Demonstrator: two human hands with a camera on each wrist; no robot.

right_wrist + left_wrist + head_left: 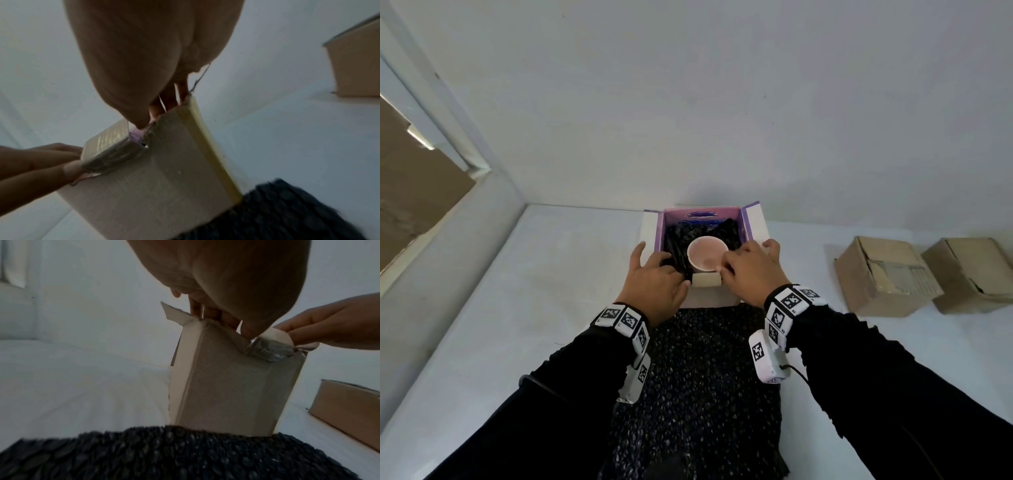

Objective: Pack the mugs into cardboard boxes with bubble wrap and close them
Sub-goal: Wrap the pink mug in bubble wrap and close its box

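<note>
The left hand and right hand are both gripping the box by its near wall, fingers hooking inside and thumbs by the flap, probably steadying it on the surface while the cup is sitting snug in wrap inside.

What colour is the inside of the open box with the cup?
Purple; the open white cardboard box shows it best in the head view.

Black long sleeves; white wristbands with black square-code tags, a thin black cable.
</note>
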